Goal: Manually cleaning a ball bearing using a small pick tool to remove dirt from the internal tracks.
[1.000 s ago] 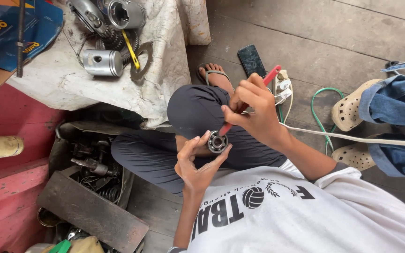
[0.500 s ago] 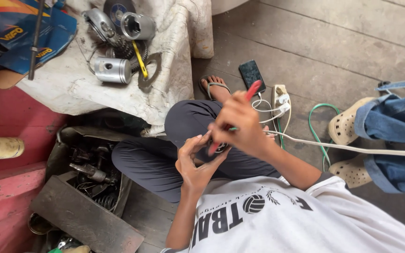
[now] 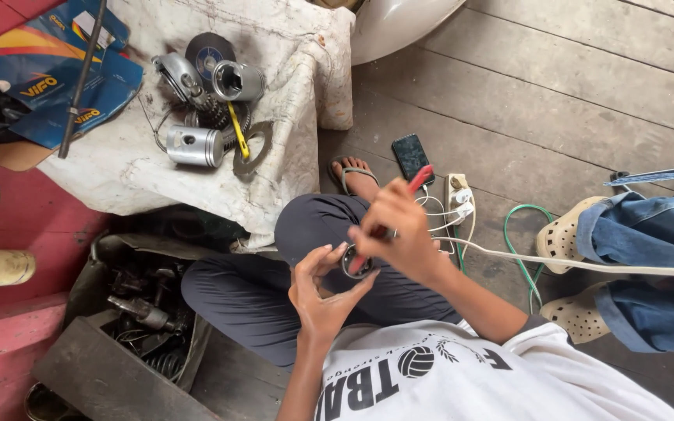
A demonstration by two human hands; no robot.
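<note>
Left hand (image 3: 323, 292) cups round metal part (image 3: 355, 263) above lap, fingers clamped on rim. Right hand (image 3: 394, 228) grips red-handled screwdriver (image 3: 396, 207), shaft angled down-left into part.

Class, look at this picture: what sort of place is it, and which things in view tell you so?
Probably an informal engine repair workshop: a metal piston and other engine parts lie on a dirty white cloth, greasy parts fill a box, and the work goes on over a wooden plank floor.
</note>
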